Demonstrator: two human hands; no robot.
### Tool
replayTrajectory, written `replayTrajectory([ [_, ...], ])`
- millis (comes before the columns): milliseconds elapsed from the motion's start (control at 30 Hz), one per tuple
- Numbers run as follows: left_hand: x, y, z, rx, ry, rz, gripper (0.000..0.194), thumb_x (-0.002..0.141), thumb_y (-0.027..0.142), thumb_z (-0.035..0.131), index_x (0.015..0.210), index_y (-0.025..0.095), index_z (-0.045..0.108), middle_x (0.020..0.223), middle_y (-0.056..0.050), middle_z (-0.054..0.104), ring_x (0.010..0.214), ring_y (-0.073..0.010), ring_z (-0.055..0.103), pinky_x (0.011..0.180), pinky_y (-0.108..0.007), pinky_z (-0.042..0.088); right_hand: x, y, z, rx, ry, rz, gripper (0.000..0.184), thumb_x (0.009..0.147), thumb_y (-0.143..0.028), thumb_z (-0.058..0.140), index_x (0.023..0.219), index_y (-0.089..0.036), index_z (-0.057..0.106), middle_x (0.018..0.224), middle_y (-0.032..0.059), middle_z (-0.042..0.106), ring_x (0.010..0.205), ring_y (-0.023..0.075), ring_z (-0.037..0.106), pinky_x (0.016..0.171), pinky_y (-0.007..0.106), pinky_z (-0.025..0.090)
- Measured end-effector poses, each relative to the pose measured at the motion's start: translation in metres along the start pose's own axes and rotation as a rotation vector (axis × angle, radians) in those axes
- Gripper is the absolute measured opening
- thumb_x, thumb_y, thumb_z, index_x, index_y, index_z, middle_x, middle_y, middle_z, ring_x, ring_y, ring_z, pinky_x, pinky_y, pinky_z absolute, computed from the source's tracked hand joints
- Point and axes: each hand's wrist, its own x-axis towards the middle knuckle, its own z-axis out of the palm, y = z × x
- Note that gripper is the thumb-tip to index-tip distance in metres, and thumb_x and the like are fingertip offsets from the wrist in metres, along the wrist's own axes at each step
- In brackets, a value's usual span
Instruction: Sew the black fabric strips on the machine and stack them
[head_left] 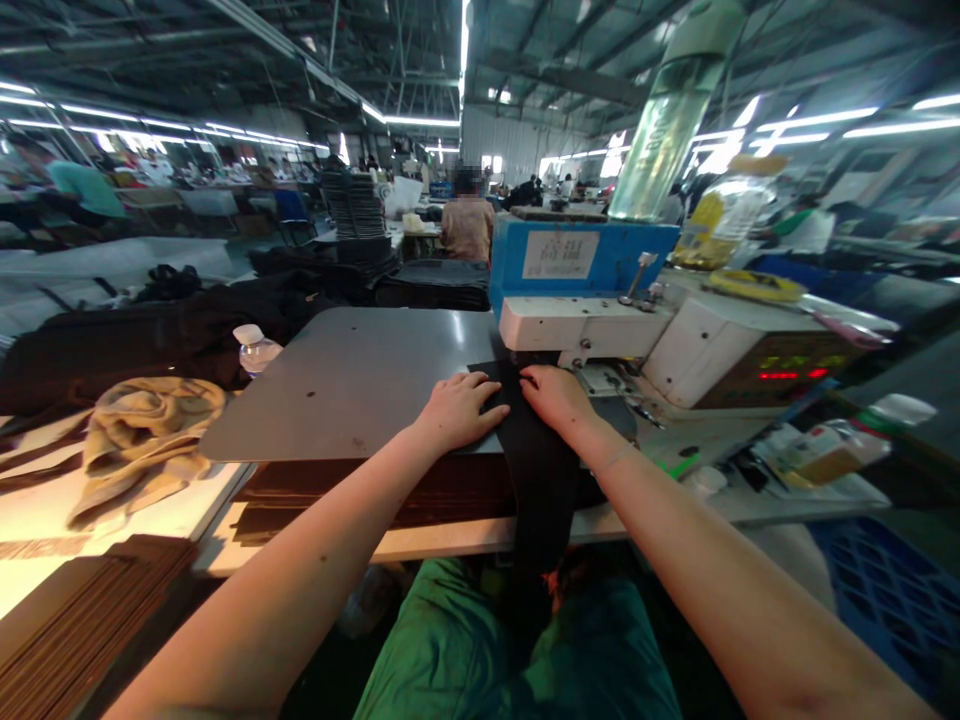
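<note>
A strip of black fabric (536, 470) lies on the grey machine table (352, 385) and hangs over its front edge toward my lap. My left hand (459, 408) rests flat on the fabric's left side, fingers stretched out. My right hand (556, 396) presses flat on the fabric just right of it, fingertips under the white head of the sewing machine (581, 325). Both hands sit side by side, nearly touching, and neither grips anything.
A control box with red lit digits (784, 365) sits at the right, with bottles (671, 120) on top. A tan cloth (146, 435) and a small water bottle (255, 350) lie left. Stacked dark pieces (82, 610) fill the lower left. A person (466, 225) sits farther back. A blue crate (892, 590) stands lower right.
</note>
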Motion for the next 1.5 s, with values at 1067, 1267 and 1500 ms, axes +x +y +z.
replayTrajectory([
  [1067,0.0008,-0.0005,0.0011,-0.013,0.015,-0.003,0.045,0.087,0.053,0.034,0.122,0.029,0.05,0.129,-0.003,0.047,0.117,-0.0227,0.043,0.093,-0.039,0.037,-0.0042,0.0008,0.0015,-0.002,0.017,-0.001,0.027,0.086,-0.022,0.043,0.103,-0.016,0.063,0.103,0.0081,0.066,0.092,0.0183,0.06,0.079,0.026,0.042],
  [1267,0.0006,-0.0001,0.0005,-0.006,0.009,-0.008,0.046,0.087,0.053,0.033,0.122,0.03,0.05,0.129,-0.003,0.047,0.116,-0.0231,0.043,0.092,-0.039,0.038,-0.0042,0.0009,0.0019,-0.011,0.013,0.002,0.027,0.087,-0.023,0.043,0.102,-0.016,0.064,0.103,0.0082,0.066,0.092,0.0184,0.06,0.079,0.025,0.041],
  [1500,-0.0001,0.0007,-0.0001,0.001,0.009,-0.001,0.046,0.087,0.053,0.033,0.122,0.029,0.05,0.129,-0.003,0.047,0.115,-0.0237,0.044,0.092,-0.039,0.038,-0.0045,0.0012,0.0021,-0.013,0.023,-0.009,0.027,0.087,-0.022,0.042,0.102,-0.015,0.063,0.103,0.0095,0.066,0.092,0.0189,0.06,0.079,0.026,0.042],
])
